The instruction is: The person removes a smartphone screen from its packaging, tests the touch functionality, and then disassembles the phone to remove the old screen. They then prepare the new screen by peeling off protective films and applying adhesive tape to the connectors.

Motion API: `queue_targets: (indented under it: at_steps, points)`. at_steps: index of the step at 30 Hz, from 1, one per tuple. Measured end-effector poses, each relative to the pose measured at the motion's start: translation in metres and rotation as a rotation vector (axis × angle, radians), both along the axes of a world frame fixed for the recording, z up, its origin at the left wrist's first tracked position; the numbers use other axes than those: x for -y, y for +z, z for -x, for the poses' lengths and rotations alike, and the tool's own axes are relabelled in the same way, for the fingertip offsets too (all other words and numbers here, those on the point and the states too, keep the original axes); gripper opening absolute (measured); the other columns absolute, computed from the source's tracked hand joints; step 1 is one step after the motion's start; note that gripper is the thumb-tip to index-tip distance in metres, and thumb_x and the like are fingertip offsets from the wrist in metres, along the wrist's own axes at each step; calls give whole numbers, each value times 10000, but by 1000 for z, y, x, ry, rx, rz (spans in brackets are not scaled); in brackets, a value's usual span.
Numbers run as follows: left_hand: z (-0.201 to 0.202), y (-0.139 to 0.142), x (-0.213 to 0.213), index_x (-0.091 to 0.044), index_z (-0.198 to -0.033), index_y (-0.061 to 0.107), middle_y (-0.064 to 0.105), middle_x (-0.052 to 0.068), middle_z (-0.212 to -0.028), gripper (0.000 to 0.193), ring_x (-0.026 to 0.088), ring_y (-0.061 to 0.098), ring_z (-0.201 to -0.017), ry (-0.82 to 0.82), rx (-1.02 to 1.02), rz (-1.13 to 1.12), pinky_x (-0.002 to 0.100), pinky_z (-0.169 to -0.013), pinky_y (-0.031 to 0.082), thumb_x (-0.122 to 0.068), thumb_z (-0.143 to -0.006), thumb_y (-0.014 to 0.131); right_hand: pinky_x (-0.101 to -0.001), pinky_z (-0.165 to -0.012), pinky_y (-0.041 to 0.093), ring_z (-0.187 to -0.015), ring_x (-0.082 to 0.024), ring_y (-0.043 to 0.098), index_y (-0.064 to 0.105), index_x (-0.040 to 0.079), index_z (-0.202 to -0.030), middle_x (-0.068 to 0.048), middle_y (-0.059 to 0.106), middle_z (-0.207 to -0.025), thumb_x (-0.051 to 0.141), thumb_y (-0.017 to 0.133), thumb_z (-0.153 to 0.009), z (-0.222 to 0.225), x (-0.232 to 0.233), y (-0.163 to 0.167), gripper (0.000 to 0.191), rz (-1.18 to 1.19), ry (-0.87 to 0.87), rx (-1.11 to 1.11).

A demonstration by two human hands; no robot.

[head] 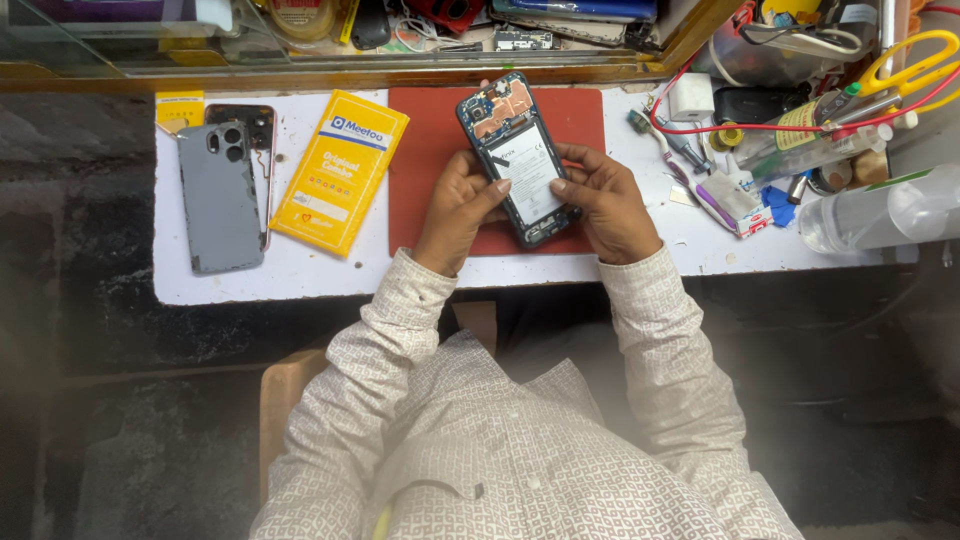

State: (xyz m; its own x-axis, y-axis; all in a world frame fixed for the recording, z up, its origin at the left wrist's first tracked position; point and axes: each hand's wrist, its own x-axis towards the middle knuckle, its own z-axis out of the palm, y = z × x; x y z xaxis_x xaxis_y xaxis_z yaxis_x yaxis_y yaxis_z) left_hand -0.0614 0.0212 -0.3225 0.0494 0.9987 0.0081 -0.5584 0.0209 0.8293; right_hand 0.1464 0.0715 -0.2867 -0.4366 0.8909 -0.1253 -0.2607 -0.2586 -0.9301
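Observation:
Both hands hold an opened smartphone [518, 155] with its back removed, so the battery and copper-coloured board parts show. It is tilted above a red work mat [430, 130]. My left hand [458, 205] grips the phone's left edge, thumb on the battery. My right hand [605, 205] holds the right edge, thumb pressing the battery's side.
A grey phone back cover [220, 200] lies at the left of the white table [300, 275], over another phone part [252, 118]. A yellow packet [340, 170] sits beside it. At the right are tools, a clear bottle [870, 210], yellow scissors [915, 65], red wire and a white charger [690, 97].

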Motion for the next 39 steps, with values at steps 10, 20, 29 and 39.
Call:
queue_targets:
  at_steps: [10,20,29,39]
  points:
    - [-3,-10,1,-26,-1347,433,681,151,-1201,406,224,717,-1077,49,29,-62,387,-914,645,1,-993,630,-247,-895,557,-985,-121,645,626,-26,-1308,-72,669,-1128,-31,710,-928,4,7,1,389,-363,-192,325]
    - [-13,-3,18,-79,-1388,390,654,138,-1218,512,241,689,-1104,213,106,174,398,-927,628,48,-947,616,-476,-1077,440,-1313,-425,515,645,50,-1279,-254,517,-1431,156,937,-657,8,50,5,695,-978,-163,891]
    - [-15,1,21,-67,-1352,470,665,98,-1230,446,207,680,-1107,216,153,245,409,-948,587,20,-940,616,-431,-1124,486,-1369,-375,530,608,75,-1365,-181,520,-1482,135,912,-678,-1,33,8,753,-921,-4,851]
    - [7,6,18,-71,-1259,582,709,90,-1120,311,195,715,-994,151,143,270,391,-860,619,-207,-983,627,-445,-1111,467,-1360,-384,523,564,66,-1387,-183,515,-1478,125,887,-685,-12,22,18,775,-933,101,870]
